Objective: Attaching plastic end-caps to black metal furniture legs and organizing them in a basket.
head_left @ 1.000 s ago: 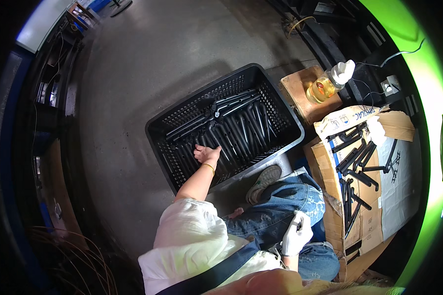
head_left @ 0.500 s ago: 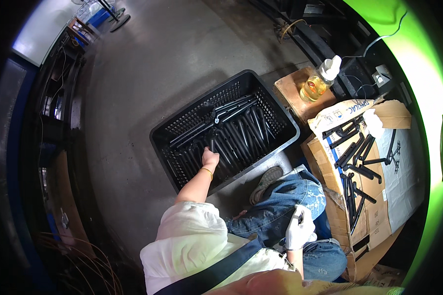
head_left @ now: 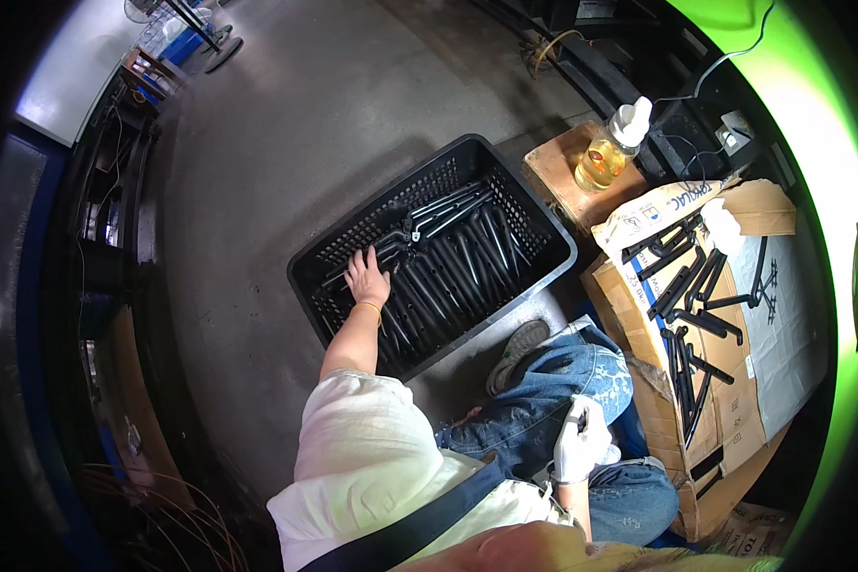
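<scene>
My left hand (head_left: 367,279) is bare, with a yellow band at the wrist. It reaches into the left part of a black plastic crate (head_left: 543,276), its fingers spread over black tubular parts (head_left: 458,267). Most of these parts lie side by side in a slanting row; a few lie crosswise along the far wall. Whether my fingertips touch a part is hard to see. My right hand (head_left: 582,443) wears a white glove and rests by my knee with its fingers curled closed. What it holds, if anything, is hidden.
At the right, several black parts (head_left: 701,319) lie scattered on a cardboard box (head_left: 725,381), near a crumpled white cloth (head_left: 722,227). A bottle of yellow liquid (head_left: 602,162) stands on a wooden block (head_left: 555,167) beyond the crate. Dark racks line both sides.
My left hand has moved left and away from me inside the crate, and its fingers have spread. Some parts at the crate's far left have shifted. My right hand stays put.
</scene>
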Motion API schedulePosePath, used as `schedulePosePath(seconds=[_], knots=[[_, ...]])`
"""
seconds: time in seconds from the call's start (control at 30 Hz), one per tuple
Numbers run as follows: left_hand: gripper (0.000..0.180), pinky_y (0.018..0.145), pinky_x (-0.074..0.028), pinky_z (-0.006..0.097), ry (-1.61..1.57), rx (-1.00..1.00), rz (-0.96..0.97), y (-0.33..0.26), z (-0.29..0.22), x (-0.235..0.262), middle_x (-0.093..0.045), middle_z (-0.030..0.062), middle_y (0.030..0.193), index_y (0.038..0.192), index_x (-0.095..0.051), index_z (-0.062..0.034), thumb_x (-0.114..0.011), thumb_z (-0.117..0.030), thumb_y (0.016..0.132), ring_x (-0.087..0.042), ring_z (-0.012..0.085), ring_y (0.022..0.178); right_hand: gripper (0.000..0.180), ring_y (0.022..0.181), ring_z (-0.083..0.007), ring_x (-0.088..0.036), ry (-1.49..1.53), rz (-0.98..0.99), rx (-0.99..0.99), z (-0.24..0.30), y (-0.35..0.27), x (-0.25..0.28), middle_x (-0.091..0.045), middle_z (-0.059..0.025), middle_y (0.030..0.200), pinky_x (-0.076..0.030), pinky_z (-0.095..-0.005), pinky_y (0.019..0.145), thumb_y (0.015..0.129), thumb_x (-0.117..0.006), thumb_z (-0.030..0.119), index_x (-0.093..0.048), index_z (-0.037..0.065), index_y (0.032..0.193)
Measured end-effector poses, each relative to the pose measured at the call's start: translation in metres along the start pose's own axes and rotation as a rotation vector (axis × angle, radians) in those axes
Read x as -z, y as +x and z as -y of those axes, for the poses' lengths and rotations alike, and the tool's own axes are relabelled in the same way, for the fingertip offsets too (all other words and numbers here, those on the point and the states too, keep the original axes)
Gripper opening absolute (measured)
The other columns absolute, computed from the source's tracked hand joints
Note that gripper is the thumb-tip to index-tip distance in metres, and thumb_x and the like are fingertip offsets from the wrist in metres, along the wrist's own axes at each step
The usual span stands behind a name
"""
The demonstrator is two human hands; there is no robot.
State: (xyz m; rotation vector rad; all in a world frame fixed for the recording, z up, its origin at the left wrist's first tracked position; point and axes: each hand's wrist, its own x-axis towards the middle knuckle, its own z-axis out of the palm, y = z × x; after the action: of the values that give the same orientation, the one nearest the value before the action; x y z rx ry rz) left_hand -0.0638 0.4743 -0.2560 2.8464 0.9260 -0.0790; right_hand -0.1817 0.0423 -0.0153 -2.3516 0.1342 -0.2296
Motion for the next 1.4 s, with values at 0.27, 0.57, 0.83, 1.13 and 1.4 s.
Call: schedulePosePath(seconds=[0.27, 0.57, 0.83, 1.13, 1.4], knots=[[0.071, 0.119, -0.016, 0.052, 0.062, 0.000, 0.190, -0.023, 0.010, -0.017, -0.012, 0.0117, 0.162, 0.154, -0.027, -0.0171, -0.057, -0.039, 0.093, -0.012, 0.0346, 0.148, 0.013, 0.069, -0.0189, -0.064, -0.004, -0.005, 0.026, -0.004, 0.001, -0.002, -0.070, -0.0128, 0.088, -0.051, -0.0280, 0.067, 0.091, -0.059, 0.006, -0.070, 0.001, 0.098], [0.079, 0.119, -0.010, 0.054, 0.009, -0.461, 0.182, -0.077, -0.042, -0.052, 0.000, 0.0205, 0.162, 0.156, -0.018, -0.0205, -0.054, -0.049, 0.092, -0.007, 0.0375, 0.149, 0.014, 0.071, -0.0197, -0.066, -0.038, 0.017, 0.001, 0.002, 0.002, -0.001, -0.070, -0.0133, 0.089, -0.051, -0.0283, 0.068, 0.091, -0.059, 0.006, -0.069, 0.000, 0.098], [0.091, 0.117, 0.002, 0.059, 0.041, -0.352, 0.283, -0.074, -0.069, -0.069, 0.013, 0.0223, 0.161, 0.157, -0.011, -0.0230, -0.058, -0.056, 0.087, 0.004, 0.0367, 0.150, 0.012, 0.070, -0.0213, -0.067, -0.056, 0.000, -0.043, 0.014, 0.002, 0.002, -0.070, -0.0136, 0.087, -0.052, -0.0297, 0.068, 0.090, -0.061, 0.009, -0.070, 0.004, 0.096], [0.067, 0.119, -0.017, 0.051, 0.081, -0.230, 0.429, -0.067, -0.091, -0.030, -0.012, 0.0204, 0.161, 0.147, -0.042, -0.0247, -0.062, -0.047, 0.087, -0.014, 0.0420, 0.147, 0.011, 0.078, -0.0280, -0.069, 0.045, 0.032, -0.048, 0.000, -0.001, 0.012, -0.070, -0.0115, 0.090, -0.054, -0.0334, 0.072, 0.086, -0.064, 0.012, -0.068, 0.010, 0.096], [0.042, 0.105, -0.040, 0.045, -0.555, -0.819, -0.239, -0.055, -0.198, 0.084, -0.054, 0.0210, 0.128, 0.125, -0.058, -0.0024, -0.066, -0.017, 0.087, -0.050, 0.0370, 0.122, 0.021, 0.077, -0.0379, -0.065, 0.111, 0.290, 0.122, -0.055, 0.009, 0.060, -0.067, -0.0169, 0.086, -0.052, -0.0424, 0.069, 0.091, -0.060, 0.030, -0.066, 0.009, 0.092]])
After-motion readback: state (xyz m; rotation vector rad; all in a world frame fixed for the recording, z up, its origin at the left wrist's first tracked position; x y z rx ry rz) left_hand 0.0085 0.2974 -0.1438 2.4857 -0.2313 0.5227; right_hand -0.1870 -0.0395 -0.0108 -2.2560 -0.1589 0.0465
